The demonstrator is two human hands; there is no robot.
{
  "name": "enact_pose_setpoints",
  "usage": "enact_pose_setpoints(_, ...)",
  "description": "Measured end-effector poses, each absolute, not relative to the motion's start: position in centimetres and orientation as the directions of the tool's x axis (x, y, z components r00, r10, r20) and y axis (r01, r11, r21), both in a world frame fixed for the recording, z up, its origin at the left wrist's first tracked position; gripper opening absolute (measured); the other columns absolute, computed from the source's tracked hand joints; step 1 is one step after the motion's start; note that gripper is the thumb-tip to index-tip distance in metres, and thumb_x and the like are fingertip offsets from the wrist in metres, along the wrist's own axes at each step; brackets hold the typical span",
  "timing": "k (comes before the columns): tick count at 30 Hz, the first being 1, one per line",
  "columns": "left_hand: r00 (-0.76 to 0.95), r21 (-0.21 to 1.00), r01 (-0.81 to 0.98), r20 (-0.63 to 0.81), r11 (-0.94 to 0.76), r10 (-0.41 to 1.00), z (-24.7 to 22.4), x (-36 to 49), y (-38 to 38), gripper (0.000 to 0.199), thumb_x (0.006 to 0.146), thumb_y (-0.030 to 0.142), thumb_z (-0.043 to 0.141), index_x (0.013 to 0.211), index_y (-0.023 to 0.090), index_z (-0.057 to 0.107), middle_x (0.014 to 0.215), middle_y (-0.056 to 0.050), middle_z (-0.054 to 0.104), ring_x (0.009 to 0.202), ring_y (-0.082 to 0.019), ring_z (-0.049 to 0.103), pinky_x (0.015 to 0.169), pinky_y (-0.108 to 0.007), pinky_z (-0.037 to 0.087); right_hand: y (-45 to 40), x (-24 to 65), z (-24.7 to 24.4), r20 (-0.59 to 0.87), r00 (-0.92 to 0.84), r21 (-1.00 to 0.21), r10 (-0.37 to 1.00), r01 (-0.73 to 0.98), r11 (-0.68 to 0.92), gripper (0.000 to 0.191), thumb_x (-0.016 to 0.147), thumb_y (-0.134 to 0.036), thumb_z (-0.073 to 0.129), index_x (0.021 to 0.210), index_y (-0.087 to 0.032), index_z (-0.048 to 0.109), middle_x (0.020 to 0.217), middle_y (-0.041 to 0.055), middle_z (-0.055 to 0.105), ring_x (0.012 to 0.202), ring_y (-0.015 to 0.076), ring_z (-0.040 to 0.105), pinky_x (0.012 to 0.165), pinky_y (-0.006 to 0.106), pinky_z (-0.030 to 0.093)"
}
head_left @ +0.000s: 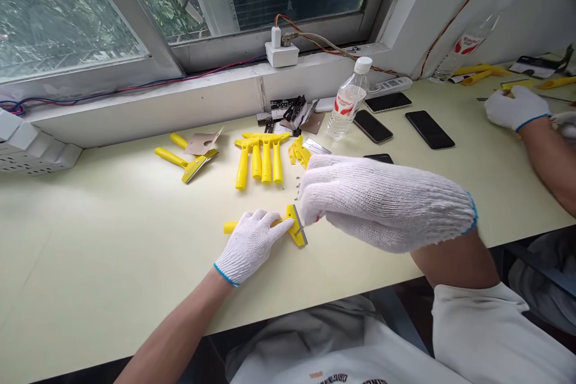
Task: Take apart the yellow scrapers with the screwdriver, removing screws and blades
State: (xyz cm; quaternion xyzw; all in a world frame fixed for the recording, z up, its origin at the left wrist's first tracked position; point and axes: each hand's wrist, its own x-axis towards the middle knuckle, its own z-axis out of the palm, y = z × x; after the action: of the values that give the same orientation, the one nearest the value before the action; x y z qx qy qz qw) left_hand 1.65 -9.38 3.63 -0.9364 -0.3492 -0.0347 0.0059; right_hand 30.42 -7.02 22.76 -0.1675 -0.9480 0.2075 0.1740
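A yellow scraper (294, 223) lies on the pale table, its handle pointing left and its blade edge to the right. My left hand (252, 241), in a white knit glove, is wrapped over the handle, with the thumb near the head. My right hand (360, 201), gloved too, is closed around a screwdriver, mostly hidden in the fist; its thin metal shaft (300, 230) touches the scraper head. Beyond lie several yellow handles (266, 159) side by side, yellow head pieces (299, 152) with metal blades, and small screws (297, 187).
Finished-looking scrapers (193, 168) lie at the left beside brown card. Behind are black packets (292, 113), a water bottle (348, 99) and phones (429, 129). A power socket (282, 54) sits on the sill. At the right, another person's gloved hand (517, 108) works near yellow parts.
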Motion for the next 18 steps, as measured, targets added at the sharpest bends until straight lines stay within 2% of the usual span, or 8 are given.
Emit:
enact_pose_setpoints(2, 0.744, 0.014, 0.664, 0.087, -0.747, 0.663, 3.4, 1.7, -9.4, 0.067, 0.099, 0.002, 0.051, 0.156, 0.036, 0.056, 0.130, -0.010, 0.070, 0.101, -0.028, 0.062, 0.083, -0.045, 0.050, -7.2, 29.8, 22.8, 0.261, -0.878, -0.478, 0.402, 0.244, 0.844, 0.015, 0.100, -0.011, 0.051, 0.096, -0.018, 0.064, 0.094, 0.0065, 0.067, 0.090, 0.0193, 0.055, 0.085, 0.033, 0.042)
enact_pose_setpoints(4, 0.732, 0.026, 0.675, 0.097, -0.737, 0.674, 3.4, 1.7, -9.3, 0.064, 0.099, 0.004, 0.053, 0.154, 0.037, 0.059, 0.127, -0.010, 0.071, 0.101, -0.028, 0.063, 0.084, -0.045, 0.051, -7.4, 29.0, 22.4, 0.269, -0.806, -0.422, 0.527, 0.393, 0.817, 0.016, 0.102, -0.026, 0.057, 0.090, -0.018, 0.063, 0.085, 0.0055, 0.065, 0.080, 0.0185, 0.054, 0.076, 0.032, 0.039)
enact_pose_setpoints(7, 0.742, 0.023, 0.667, 0.078, -0.745, 0.666, 3.5, 1.7, -9.3, 0.062, 0.101, 0.004, 0.052, 0.153, 0.037, 0.060, 0.129, -0.009, 0.071, 0.104, -0.029, 0.063, 0.086, -0.046, 0.052, -7.7, 28.0, 21.6, 0.322, -0.590, -0.197, 0.740, 0.723, 0.662, 0.037, 0.105, -0.048, 0.058, 0.085, -0.018, 0.063, 0.073, 0.0043, 0.060, 0.068, 0.0172, 0.047, 0.065, 0.032, 0.026)
enact_pose_setpoints(9, 0.748, 0.017, 0.661, 0.061, -0.750, 0.661, 3.6, 1.7, -9.3, 0.064, 0.100, 0.002, 0.050, 0.154, 0.036, 0.058, 0.133, -0.009, 0.071, 0.106, -0.029, 0.063, 0.087, -0.047, 0.052, -7.7, 27.8, 21.3, 0.346, -0.535, -0.062, 0.770, 0.806, 0.588, 0.037, 0.108, -0.045, 0.054, 0.083, -0.018, 0.062, 0.069, 0.0036, 0.056, 0.063, 0.0167, 0.041, 0.062, 0.033, 0.019)
enact_pose_setpoints(10, 0.747, 0.018, 0.663, 0.061, -0.749, 0.663, 3.6, 1.7, -9.3, 0.066, 0.099, 0.001, 0.049, 0.154, 0.036, 0.058, 0.134, -0.008, 0.071, 0.106, -0.029, 0.063, 0.087, -0.046, 0.052, -7.7, 27.8, 21.3, 0.338, -0.561, -0.025, 0.755, 0.797, 0.603, 0.034, 0.109, -0.039, 0.052, 0.083, -0.019, 0.062, 0.068, 0.0034, 0.056, 0.062, 0.0167, 0.040, 0.062, 0.034, 0.019)
enact_pose_setpoints(12, 0.739, 0.015, 0.670, 0.075, -0.742, 0.669, 3.6, 1.7, -9.3, 0.070, 0.096, -0.002, 0.049, 0.154, 0.037, 0.058, 0.136, -0.008, 0.070, 0.105, -0.029, 0.063, 0.086, -0.046, 0.051, -7.5, 28.2, 21.3, 0.314, -0.672, -0.028, 0.671, 0.700, 0.714, 0.026, 0.108, -0.028, 0.051, 0.087, -0.018, 0.063, 0.072, 0.0034, 0.057, 0.064, 0.0171, 0.042, 0.064, 0.033, 0.024)
enact_pose_setpoints(15, 0.739, -0.006, 0.670, 0.096, -0.742, 0.666, 3.4, 1.6, -9.3, 0.071, 0.095, -0.003, 0.049, 0.152, 0.038, 0.060, 0.135, -0.008, 0.070, 0.102, -0.029, 0.063, 0.084, -0.045, 0.051, -7.1, 28.9, 21.5, 0.304, -0.796, -0.164, 0.523, 0.497, 0.852, 0.011, 0.105, -0.019, 0.055, 0.101, -0.015, 0.065, 0.088, 0.0063, 0.064, 0.076, 0.0187, 0.051, 0.073, 0.032, 0.037)
enact_pose_setpoints(18, 0.742, -0.013, 0.668, 0.096, -0.744, 0.664, 3.3, 1.6, -9.3, 0.072, 0.094, -0.003, 0.049, 0.152, 0.039, 0.060, 0.133, -0.007, 0.071, 0.099, -0.028, 0.062, 0.083, -0.044, 0.051, -6.8, 29.6, 21.9, 0.309, -0.843, -0.304, 0.441, 0.352, 0.885, 0.012, 0.103, -0.010, 0.055, 0.109, -0.014, 0.065, 0.098, 0.0078, 0.066, 0.085, 0.0189, 0.053, 0.082, 0.032, 0.042)
